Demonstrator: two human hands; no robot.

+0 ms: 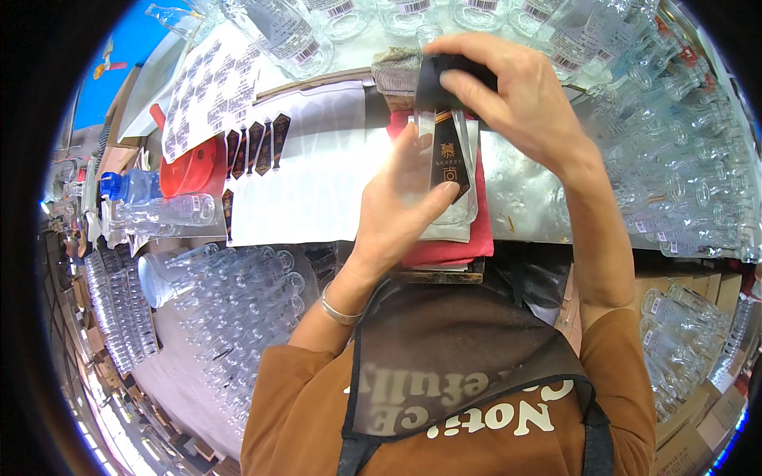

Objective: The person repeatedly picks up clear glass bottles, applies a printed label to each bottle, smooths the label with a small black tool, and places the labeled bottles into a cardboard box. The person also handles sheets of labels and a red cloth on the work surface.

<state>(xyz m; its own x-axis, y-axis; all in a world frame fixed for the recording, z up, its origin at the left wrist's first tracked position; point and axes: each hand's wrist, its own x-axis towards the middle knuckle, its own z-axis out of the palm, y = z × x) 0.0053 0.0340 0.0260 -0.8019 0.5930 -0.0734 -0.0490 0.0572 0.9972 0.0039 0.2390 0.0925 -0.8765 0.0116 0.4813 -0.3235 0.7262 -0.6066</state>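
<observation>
A clear glass bottle point(471, 208) lies on a red cloth point(413, 255) with pale sheets over it, its neck pointing away from me. On its upper face is a black tie-shaped label point(448, 166) with gold marks. My left hand point(397, 206) grips the bottle's left side, its thumb resting on the label's lower part. In my right hand point(520, 99) is a dark, flat pad point(444, 75), pinched between thumb and fingers. That pad lies over the bottle's shoulder, covering the label's upper end. A folded greyish cloth point(395, 73) sits just beyond.
A white backing sheet point(309, 159) with several black labels lies left of the bottle. Farther left are a barcode sticker sheet point(210, 91) and a red plastic dish point(190, 168). Glass bottles crowd the far edge, the right side point(675, 174) and the lower left point(238, 309).
</observation>
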